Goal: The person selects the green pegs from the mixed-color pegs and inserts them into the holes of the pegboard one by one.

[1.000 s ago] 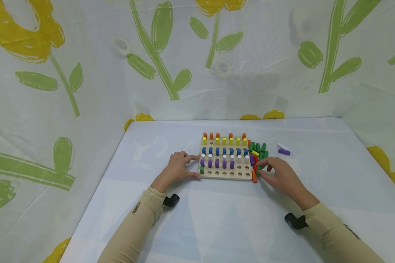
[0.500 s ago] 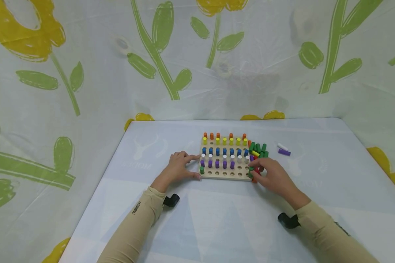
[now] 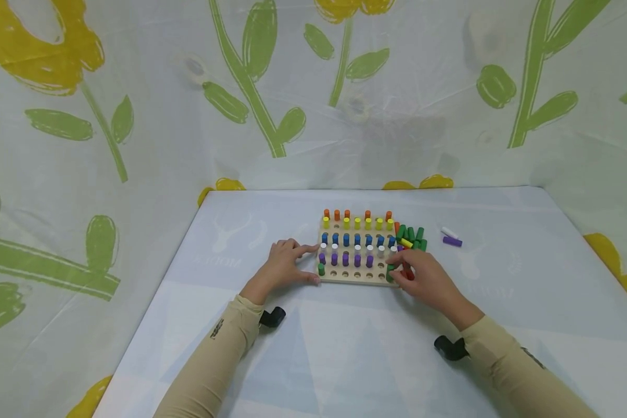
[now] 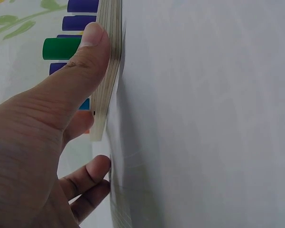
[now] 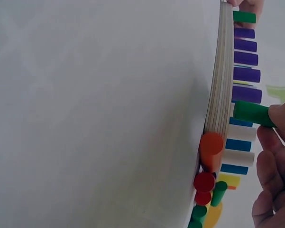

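A wooden pegboard (image 3: 356,279) lies on the table with coloured pegs standing in rows. My left hand (image 3: 284,262) rests against its left end, thumb at the near corner and index finger farther back. In the left wrist view the thumb (image 4: 87,59) lies along the board's edge beside a green peg (image 4: 61,48). At the near right corner my right hand (image 3: 425,276) pinches another green peg (image 5: 251,113) between thumb and fingers. The right wrist view has this peg at the board's front row; whether its end sits in a hole I cannot tell.
Loose green pegs (image 3: 410,233), along with red, yellow and orange ones, lie against the board's right side. Farther right are a white peg (image 3: 448,231) and a purple peg (image 3: 452,241). A flower-printed cloth (image 3: 397,116) stands behind the table.
My right hand has taken a green peg from the loose pile and moved left with it, over the near right corner of the board. The left hand has stayed in place.
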The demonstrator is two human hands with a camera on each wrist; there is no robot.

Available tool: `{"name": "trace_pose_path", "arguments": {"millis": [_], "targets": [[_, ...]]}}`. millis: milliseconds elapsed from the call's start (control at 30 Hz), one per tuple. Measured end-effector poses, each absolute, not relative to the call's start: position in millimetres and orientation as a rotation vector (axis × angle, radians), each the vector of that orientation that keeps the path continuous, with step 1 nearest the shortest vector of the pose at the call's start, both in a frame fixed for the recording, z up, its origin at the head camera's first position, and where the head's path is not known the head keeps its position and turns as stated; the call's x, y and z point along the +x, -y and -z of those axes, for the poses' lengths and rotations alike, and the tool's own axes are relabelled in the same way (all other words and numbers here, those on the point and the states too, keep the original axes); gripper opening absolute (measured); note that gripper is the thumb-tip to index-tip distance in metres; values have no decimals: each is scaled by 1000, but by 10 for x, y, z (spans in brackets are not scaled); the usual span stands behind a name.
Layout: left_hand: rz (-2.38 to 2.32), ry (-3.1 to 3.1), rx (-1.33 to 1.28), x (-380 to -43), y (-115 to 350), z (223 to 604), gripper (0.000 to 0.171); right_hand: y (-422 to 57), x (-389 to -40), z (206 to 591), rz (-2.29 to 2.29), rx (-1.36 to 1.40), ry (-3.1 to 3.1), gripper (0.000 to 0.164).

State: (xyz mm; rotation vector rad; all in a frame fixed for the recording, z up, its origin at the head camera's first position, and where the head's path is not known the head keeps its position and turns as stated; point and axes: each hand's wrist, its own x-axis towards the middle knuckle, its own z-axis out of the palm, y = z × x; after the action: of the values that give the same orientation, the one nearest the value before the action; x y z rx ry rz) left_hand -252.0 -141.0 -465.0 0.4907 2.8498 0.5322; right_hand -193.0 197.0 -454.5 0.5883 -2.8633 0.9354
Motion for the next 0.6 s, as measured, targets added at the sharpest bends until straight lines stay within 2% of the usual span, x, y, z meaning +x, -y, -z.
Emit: {"name": "trace_pose_path", "arguments": {"millis": [600], "targets": [[-533,-2838,474,-2519,1411,4644,92,-1774,-1963,4531,-955,636,2857,22]]}}
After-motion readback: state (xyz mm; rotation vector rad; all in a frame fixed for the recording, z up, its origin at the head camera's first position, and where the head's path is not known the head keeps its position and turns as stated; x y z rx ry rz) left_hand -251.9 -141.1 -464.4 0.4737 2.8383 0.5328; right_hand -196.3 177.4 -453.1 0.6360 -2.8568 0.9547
